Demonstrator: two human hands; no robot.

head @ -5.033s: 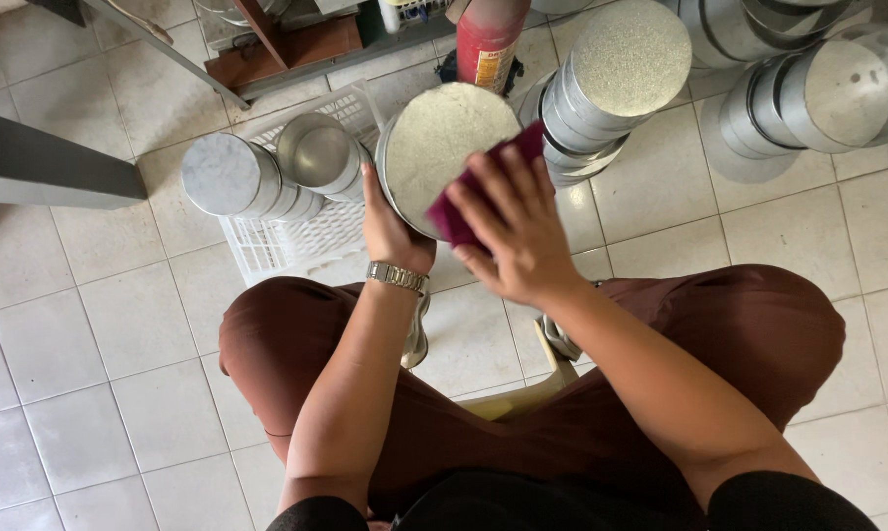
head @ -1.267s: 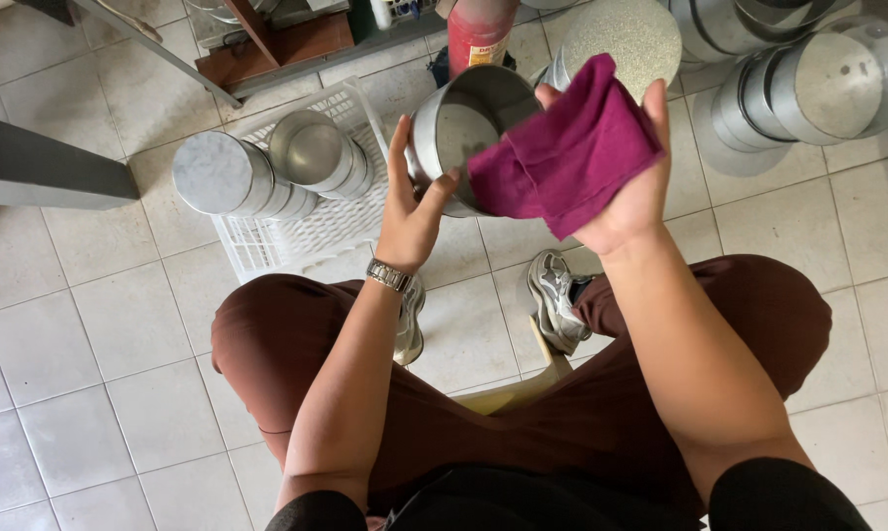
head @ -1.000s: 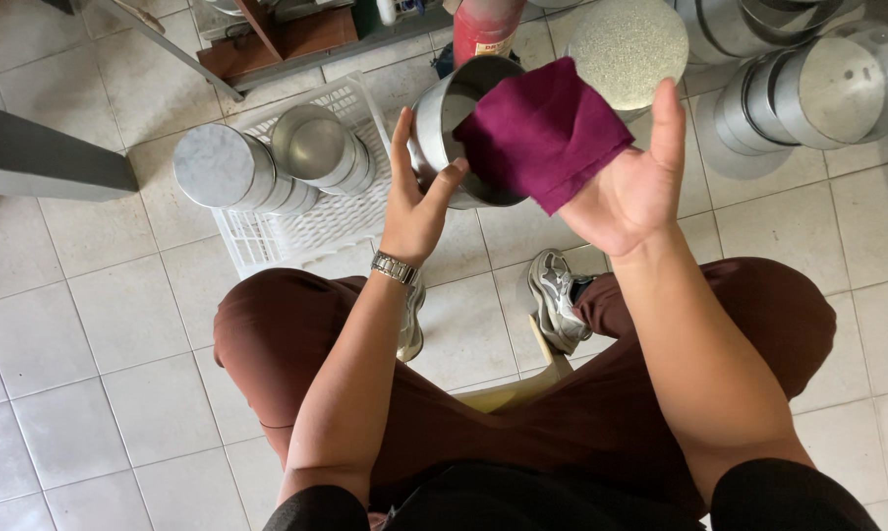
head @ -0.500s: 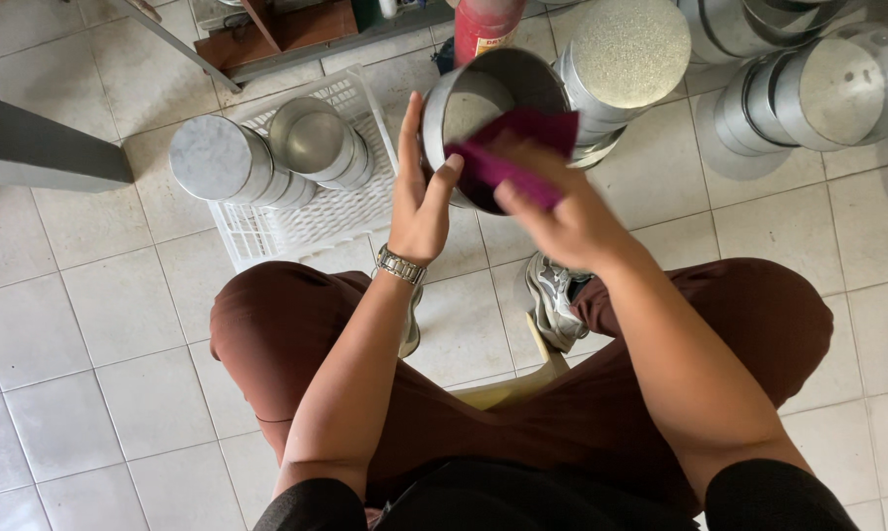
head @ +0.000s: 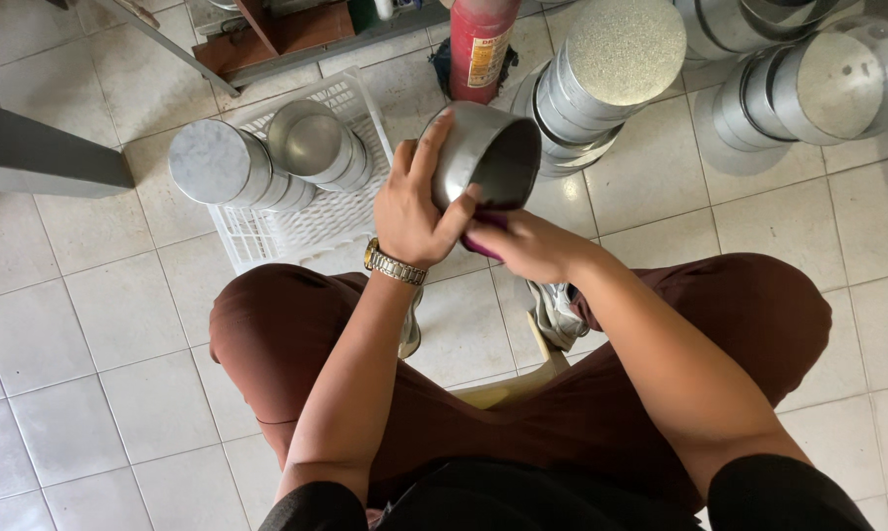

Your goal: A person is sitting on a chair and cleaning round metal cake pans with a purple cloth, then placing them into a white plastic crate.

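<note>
My left hand [head: 411, 211], with a metal watch on the wrist, grips a round steel tin [head: 483, 157] by its side, its open mouth turned to the right. My right hand [head: 527, 244] presses a magenta cloth [head: 483, 244] against the tin's lower edge; most of the cloth is hidden under my fingers. I sit on a low stool with my knees apart above the tiled floor.
A white plastic crate [head: 311, 221] on the left holds two stacks of steel tins [head: 213, 162]. More stacked tins [head: 611, 69] lie ahead and at the top right [head: 827, 84]. A red cylinder [head: 481, 44] stands behind. A grey beam [head: 41, 152] crosses the left.
The tin has turned from bottom-up to mouth facing right. My right hand lifted the cloth open, then brought it down bunched against the tin's lower edge.
</note>
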